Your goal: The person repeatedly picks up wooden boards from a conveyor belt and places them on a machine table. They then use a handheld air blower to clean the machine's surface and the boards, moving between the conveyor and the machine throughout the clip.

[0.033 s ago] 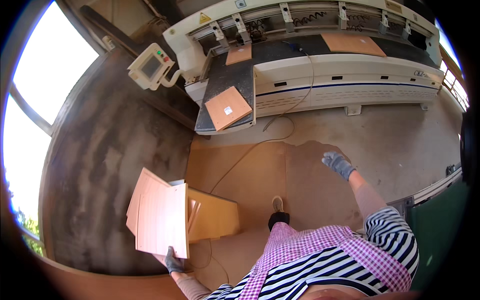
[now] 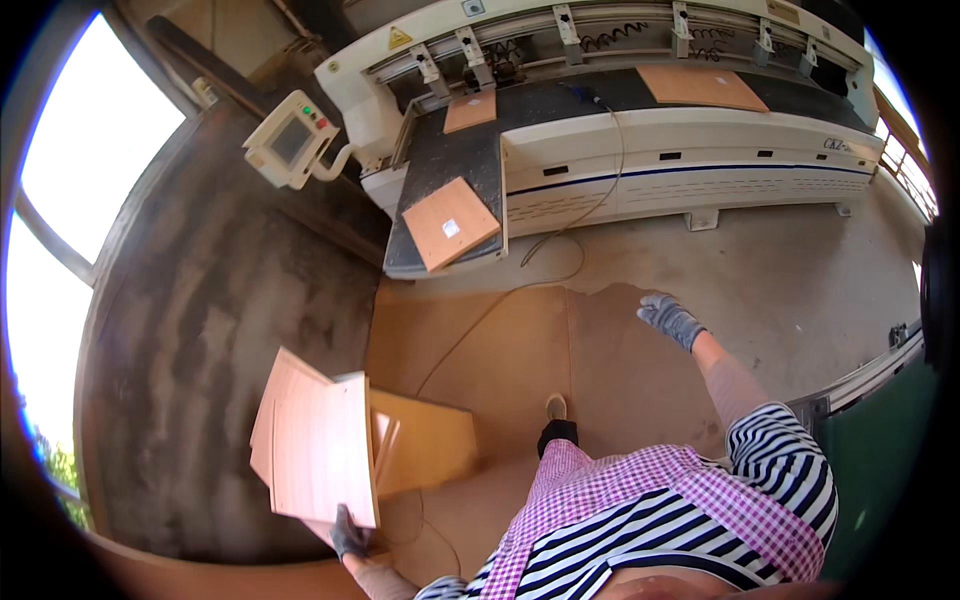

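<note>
My left hand (image 2: pixel 350 533), in a grey glove, grips the near edge of a light wood panel (image 2: pixel 322 450), its thumb on the top face. The panel lies tilted over other pale panels (image 2: pixel 282 395) that fan out at its left. Beneath and to the right is a yellowish board (image 2: pixel 430 440); what supports the stack is hidden. My right hand (image 2: pixel 670 318), also gloved, is held out over the floor at the right, loosely bent and holding nothing. A square wood panel (image 2: pixel 452 222) with a white label lies on the machine's dark near table (image 2: pixel 425 185).
A long white machine (image 2: pixel 690 160) spans the back, bearing a small panel (image 2: pixel 470 111) and a larger one (image 2: pixel 700 86). Its control screen (image 2: pixel 292 142) juts out at left. A cable (image 2: pixel 480 325) trails over the floor. A green surface (image 2: pixel 875 450) stands at right.
The view has shifted slightly, so the machine sits a little further left. The left hand and the panel stack appear slightly lower. Both hands keep nearly the same pose.
</note>
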A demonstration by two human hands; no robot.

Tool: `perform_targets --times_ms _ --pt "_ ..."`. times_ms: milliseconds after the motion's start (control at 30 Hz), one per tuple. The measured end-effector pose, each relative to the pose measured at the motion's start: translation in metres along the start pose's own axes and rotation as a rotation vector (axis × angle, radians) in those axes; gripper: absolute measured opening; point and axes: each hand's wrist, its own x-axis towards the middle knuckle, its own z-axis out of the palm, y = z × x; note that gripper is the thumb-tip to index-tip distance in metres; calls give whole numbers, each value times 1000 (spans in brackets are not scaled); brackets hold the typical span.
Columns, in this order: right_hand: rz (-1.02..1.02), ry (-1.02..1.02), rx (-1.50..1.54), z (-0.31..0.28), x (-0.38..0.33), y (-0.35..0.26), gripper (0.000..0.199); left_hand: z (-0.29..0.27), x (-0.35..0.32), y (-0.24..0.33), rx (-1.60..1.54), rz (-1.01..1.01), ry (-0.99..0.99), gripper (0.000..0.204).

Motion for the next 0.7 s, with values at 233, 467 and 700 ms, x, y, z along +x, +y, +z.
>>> perform_targets --times_ms 233,467,700 --pt "-102 101 -225 -15 289 4 47 84 85 58 1318 -155 588 49" --pt "-42 419 -237 -125 562 -46 65 246 55 92 1339 -18 987 52" --pt "235 365 -454 -192 842 2 80 424 39 36 1099 378 857 62"
